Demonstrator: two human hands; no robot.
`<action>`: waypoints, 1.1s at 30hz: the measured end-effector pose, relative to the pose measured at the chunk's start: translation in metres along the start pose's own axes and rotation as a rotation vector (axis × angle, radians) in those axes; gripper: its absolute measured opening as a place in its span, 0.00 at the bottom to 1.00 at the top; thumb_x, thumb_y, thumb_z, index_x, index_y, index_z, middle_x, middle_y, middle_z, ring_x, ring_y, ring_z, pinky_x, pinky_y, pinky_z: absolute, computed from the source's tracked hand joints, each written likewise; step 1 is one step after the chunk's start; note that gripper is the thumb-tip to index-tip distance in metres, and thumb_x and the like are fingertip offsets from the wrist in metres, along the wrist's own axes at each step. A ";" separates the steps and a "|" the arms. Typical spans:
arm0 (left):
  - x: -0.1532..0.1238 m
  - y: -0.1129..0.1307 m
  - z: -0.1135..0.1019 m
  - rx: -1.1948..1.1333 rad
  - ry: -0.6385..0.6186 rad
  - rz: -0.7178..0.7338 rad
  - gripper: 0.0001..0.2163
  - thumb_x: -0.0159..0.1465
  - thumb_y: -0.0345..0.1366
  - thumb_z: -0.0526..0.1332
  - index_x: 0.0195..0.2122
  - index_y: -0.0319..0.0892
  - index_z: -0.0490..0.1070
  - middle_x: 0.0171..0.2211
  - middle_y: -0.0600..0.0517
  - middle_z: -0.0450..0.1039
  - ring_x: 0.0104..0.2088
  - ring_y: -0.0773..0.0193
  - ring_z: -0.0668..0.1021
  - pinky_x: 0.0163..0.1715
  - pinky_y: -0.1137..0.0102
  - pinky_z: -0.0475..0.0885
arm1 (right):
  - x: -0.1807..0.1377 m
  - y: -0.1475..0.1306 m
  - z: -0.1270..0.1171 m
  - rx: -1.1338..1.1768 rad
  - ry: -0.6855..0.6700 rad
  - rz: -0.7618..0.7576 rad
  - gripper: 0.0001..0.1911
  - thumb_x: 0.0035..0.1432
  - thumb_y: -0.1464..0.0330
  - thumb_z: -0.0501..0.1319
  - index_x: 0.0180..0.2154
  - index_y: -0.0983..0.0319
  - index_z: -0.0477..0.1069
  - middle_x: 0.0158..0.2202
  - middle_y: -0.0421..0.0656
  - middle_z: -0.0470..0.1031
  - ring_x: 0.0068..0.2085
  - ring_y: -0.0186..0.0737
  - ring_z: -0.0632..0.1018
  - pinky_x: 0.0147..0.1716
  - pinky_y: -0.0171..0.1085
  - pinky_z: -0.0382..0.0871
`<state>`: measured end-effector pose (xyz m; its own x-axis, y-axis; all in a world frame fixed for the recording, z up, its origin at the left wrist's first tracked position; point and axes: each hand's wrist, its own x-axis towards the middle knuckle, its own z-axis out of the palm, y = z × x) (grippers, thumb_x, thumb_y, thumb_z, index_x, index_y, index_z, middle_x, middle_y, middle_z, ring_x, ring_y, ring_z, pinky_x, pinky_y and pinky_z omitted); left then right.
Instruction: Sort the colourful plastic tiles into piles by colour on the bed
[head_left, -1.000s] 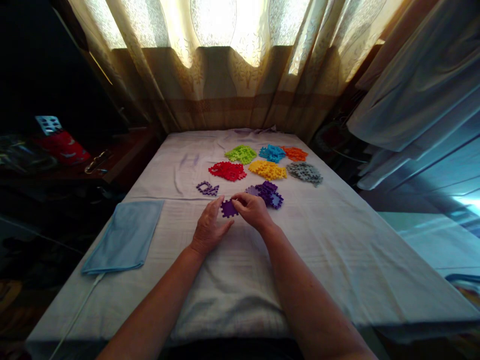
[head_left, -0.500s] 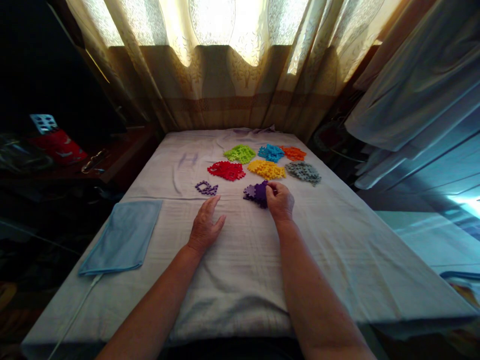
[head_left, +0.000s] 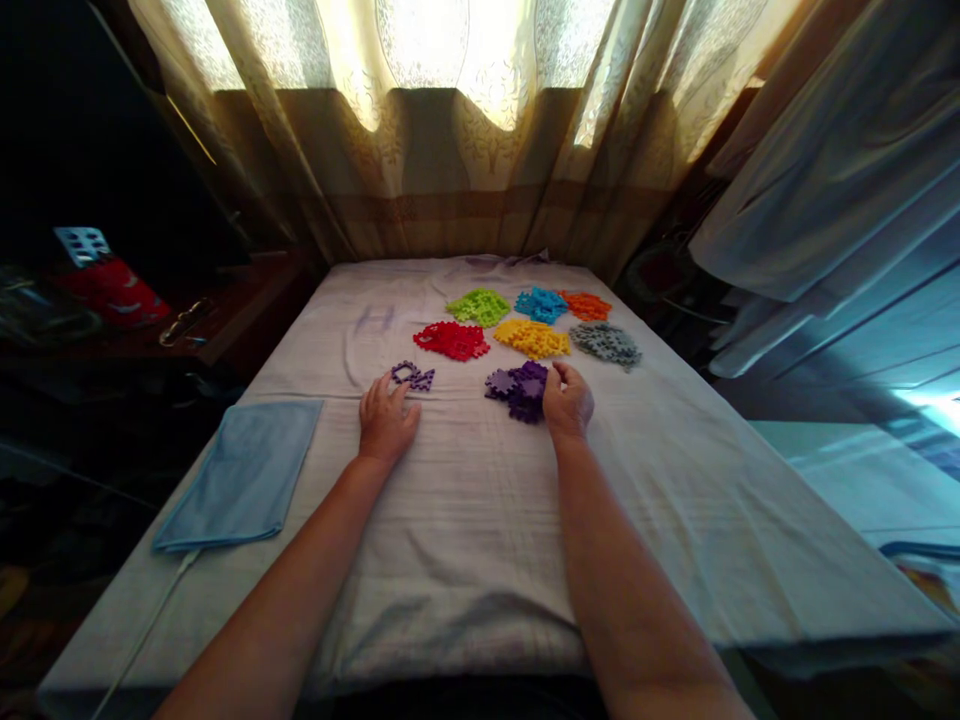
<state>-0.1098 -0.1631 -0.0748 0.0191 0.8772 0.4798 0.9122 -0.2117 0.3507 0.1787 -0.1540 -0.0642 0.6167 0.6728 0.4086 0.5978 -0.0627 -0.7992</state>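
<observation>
Small purple interlocking plastic tiles lie in a loose pile at the middle of the table. At the pile's right edge is my right hand, thumb and fingers pinched on a purple tile that they mostly hide. To the left, a few purple pieces joined together form a small open square with a pointed end. My left hand rests just in front of this joined shape, its fingers spread and fingertips at its left edge; whether they touch it I cannot tell.
Behind are piles of red, yellow, grey, green, blue and orange tiles. A folded blue cloth with a white cord lies at the left edge. Curtains hang behind the table.
My left hand has moved left and forward to the joined purple pieces. My right hand has shifted slightly right, and the purple pile's tiles lie differently.
</observation>
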 end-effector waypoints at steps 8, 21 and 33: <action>0.021 -0.008 0.004 0.029 -0.058 -0.019 0.15 0.61 0.38 0.60 0.48 0.47 0.76 0.61 0.41 0.65 0.62 0.41 0.65 0.61 0.44 0.57 | -0.004 -0.002 0.001 0.001 -0.050 -0.103 0.17 0.56 0.65 0.53 0.38 0.63 0.78 0.41 0.51 0.81 0.44 0.47 0.78 0.50 0.46 0.69; 0.016 -0.003 0.000 0.028 -0.078 0.088 0.12 0.61 0.37 0.60 0.46 0.45 0.76 0.60 0.41 0.68 0.62 0.43 0.66 0.62 0.42 0.55 | -0.025 -0.026 0.003 -0.019 -0.119 -0.318 0.13 0.58 0.70 0.55 0.37 0.61 0.79 0.48 0.50 0.78 0.51 0.46 0.74 0.55 0.48 0.64; 0.014 -0.005 -0.004 -0.042 -0.025 0.115 0.05 0.60 0.33 0.61 0.37 0.46 0.73 0.54 0.47 0.74 0.59 0.49 0.70 0.61 0.48 0.59 | 0.000 -0.001 -0.006 -0.001 0.050 -0.189 0.15 0.54 0.72 0.53 0.35 0.62 0.78 0.41 0.50 0.80 0.46 0.46 0.77 0.53 0.47 0.67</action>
<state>-0.1157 -0.1514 -0.0662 0.1334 0.8562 0.4991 0.8856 -0.3290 0.3277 0.1808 -0.1585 -0.0609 0.5183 0.6350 0.5728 0.7059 0.0604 -0.7057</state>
